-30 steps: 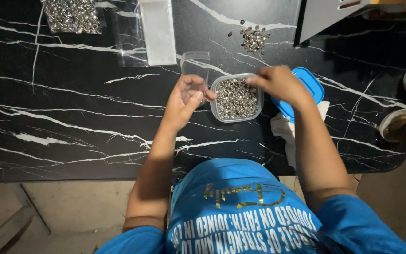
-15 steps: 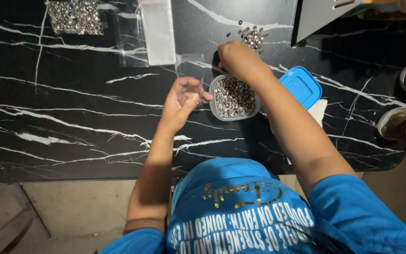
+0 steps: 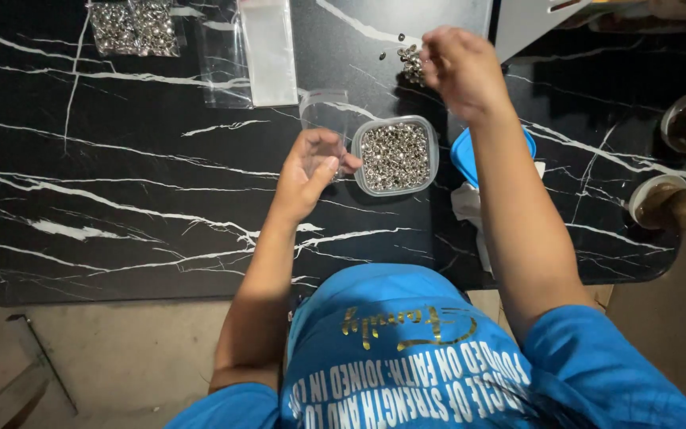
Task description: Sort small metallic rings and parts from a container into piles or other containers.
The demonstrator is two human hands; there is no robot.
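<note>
At a black marble-patterned table (image 3: 121,199), a person's right hand (image 3: 458,67) reaches over a small loose pile of metal studs (image 3: 410,62), fingers drawn together, though whether they pinch a stud cannot be told. The left hand (image 3: 310,167) holds a small clear bag (image 3: 323,119), fingers curled, beside a square tub (image 3: 395,156) brimming with studs. One filled bag (image 3: 132,28) lies at the far edge, so most of the work appears left.

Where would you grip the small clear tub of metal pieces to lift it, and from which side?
Probably by the two long walls of the clear tub, coming straight down from above: it sits upright, open and nearly full, so tilting would spill. The left hand beside it looks best placed; the right hand is over the loose pile.
</note>
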